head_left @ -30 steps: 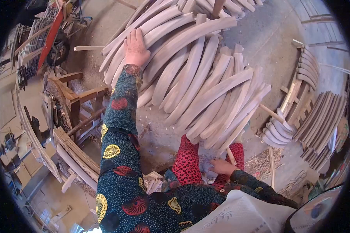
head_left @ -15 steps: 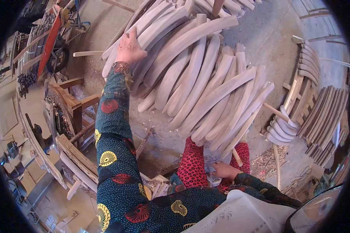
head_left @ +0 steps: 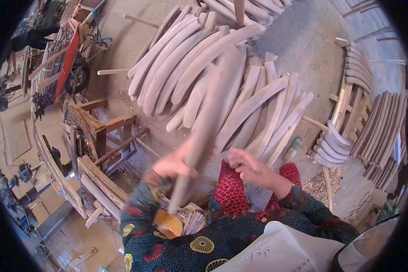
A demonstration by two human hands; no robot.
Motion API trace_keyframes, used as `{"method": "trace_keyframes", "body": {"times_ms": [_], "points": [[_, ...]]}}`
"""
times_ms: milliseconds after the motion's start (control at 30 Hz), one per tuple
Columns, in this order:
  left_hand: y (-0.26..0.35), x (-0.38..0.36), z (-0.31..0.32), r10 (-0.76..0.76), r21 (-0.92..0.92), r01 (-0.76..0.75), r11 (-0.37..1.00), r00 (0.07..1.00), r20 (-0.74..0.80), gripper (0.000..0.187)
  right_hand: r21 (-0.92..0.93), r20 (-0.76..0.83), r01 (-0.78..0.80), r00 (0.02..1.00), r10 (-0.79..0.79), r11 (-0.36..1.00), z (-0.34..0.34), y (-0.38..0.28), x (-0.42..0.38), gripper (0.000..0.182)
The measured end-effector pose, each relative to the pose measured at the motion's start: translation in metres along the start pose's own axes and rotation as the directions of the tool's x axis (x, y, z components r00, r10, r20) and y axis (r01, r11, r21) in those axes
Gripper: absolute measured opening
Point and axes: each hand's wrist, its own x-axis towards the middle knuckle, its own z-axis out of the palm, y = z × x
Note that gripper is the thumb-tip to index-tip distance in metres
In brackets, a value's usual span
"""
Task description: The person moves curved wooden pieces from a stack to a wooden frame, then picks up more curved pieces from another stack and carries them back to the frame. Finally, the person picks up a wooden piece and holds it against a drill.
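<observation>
My left hand grips a smooth, curved wooden piece near its lower end. Motion blurs the piece, which slants up and away in front of the pile of similar curved pieces. To the right of it, above my knees, is my right hand. Its fingers are partly spread and hold nothing, a short way from the held piece. Several more curved pieces lie crossed over one another just beyond my legs.
Wooden frames stand at the left, near a red bar and a wheel. At the right, stacked curved slats lie by a rack of pale pieces. A yellow-orange object is near my lap. Shavings litter the floor.
My left hand has come back from the far left of the pile and now holds a curved wooden piece close to me. My right hand has risen from my lap towards it.
</observation>
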Motion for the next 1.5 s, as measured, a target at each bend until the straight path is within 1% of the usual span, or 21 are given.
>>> {"method": "trace_keyframes", "body": {"times_ms": [33,100,133,167,300,367,433,500,633,733,767,867,933,967,1000,1067,1167,1233,1300,1467,1500], "points": [[-0.025,0.012,0.018,0.103,0.010,-0.104,0.994,0.989,0.110,0.101,0.071,-0.067,0.096,0.994,-0.092,0.993,-0.004,-0.003,0.000,0.065],[-0.042,0.028,0.071,0.021,-0.167,0.025,0.986,0.964,0.265,0.103,0.259,-0.033,0.079,0.997,-0.073,0.963,-0.016,0.007,-0.014,0.081],[-0.061,0.033,0.093,0.001,-0.199,0.028,0.980,0.989,0.146,0.094,0.357,-0.014,0.062,0.998,-0.061,0.932,-0.022,0.013,-0.024,0.089],[-0.064,0.041,0.116,-0.006,-0.225,0.041,0.974,0.988,0.154,0.092,0.395,0.008,-0.119,0.992,0.126,0.911,-0.033,0.015,-0.044,0.083],[-0.078,0.079,0.197,-0.164,-0.422,0.242,0.874,0.963,0.214,0.083,0.570,-0.218,-0.013,0.962,0.167,0.821,-0.065,0.003,-0.124,0.043],[-0.091,0.107,0.226,-0.258,-0.404,0.342,0.849,0.934,0.248,0.081,0.453,-0.300,-0.019,0.938,0.172,0.891,-0.090,-0.002,-0.168,0.042],[-0.091,0.139,0.261,-0.244,-0.380,0.349,0.857,0.923,0.297,0.067,0.562,-0.425,0.099,0.887,0.184,0.821,-0.114,0.005,-0.207,0.039],[-0.081,0.175,0.292,-0.344,-0.344,0.451,0.824,0.879,0.329,0.067,0.551,-0.601,0.270,0.785,0.150,0.790,-0.132,0.004,-0.238,0.039],[-0.088,0.251,0.343,-0.478,-0.159,0.579,0.800,0.775,0.414,0.065,0.556,-0.729,0.435,0.665,0.164,0.709,-0.186,0.014,-0.284,0.044],[-0.099,0.305,0.374,-0.621,-0.056,0.670,0.740,0.713,0.326,0.061,0.495,-0.835,0.565,0.519,0.182,0.660,-0.233,0.028,-0.319,0.047],[-0.099,0.318,0.388,-0.558,0.052,0.567,0.822,0.782,0.278,0.060,0.478,-0.859,0.618,0.477,0.185,0.624,-0.249,0.036,-0.330,0.047],[-0.109,0.366,0.396,-0.516,0.349,0.427,0.834,0.827,0.223,0.053,0.404,-0.914,0.750,0.346,0.211,0.523,-0.317,0.073,-0.365,0.047],[-0.102,0.404,0.389,-0.586,0.490,0.450,0.746,0.794,0.162,0.052,0.350,-0.934,0.842,0.280,0.222,0.410,-0.364,0.097,-0.384,0.047],[-0.095,0.425,0.396,-0.613,0.552,0.460,0.696,0.781,0.122,0.051,0.279,-0.948,0.849,0.169,0.269,0.450,-0.389,0.115,-0.390,0.048],[-0.085,0.446,0.404,-0.639,0.573,0.497,0.652,0.767,0.061,0.046,0.265,-0.940,0.868,0.136,0.312,0.419,-0.415,0.133,-0.395,0.049],[-0.104,0.491,0.411,-0.485,0.488,0.456,0.744,0.871,-0.075,0.042,0.235,-0.915,0.902,0.080,0.395,0.361,-0.464,0.165,-0.405,0.050],[-0.152,0.589,0.416,-0.325,0.445,0.344,0.827,0.938,-0.121,0.037,0.238,-0.887,0.921,0.077,0.455,0.308,-0.532,0.188,-0.422,0.054],[-0.177,0.647,0.439,-0.200,0.568,0.268,0.778,0.963,-0.180,0.034,0.188,-0.878,0.903,-0.022,0.479,0.385,-0.587,0.234,-0.427,0.058],[-0.216,0.703,0.447,-0.031,0.510,0.081,0.856,0.994,-0.106,0.038,0.183,-0.853,0.875,-0.085,0.514,0.448,-0.626,0.248,-0.438,0.062],[-0.251,0.785,0.481,-0.101,0.503,0.146,0.852,0.988,-0.115,0.034,0.206,-0.841,0.827,-0.123,0.527,0.523,-0.694,0.296,-0.468,0.067],[-0.256,0.795,0.481,-0.130,0.522,0.159,0.838,0.987,-0.092,0.035,0.252,-0.751,0.814,-0.177,0.636,0.524,-0.705,0.298,-0.470,0.069]]}}
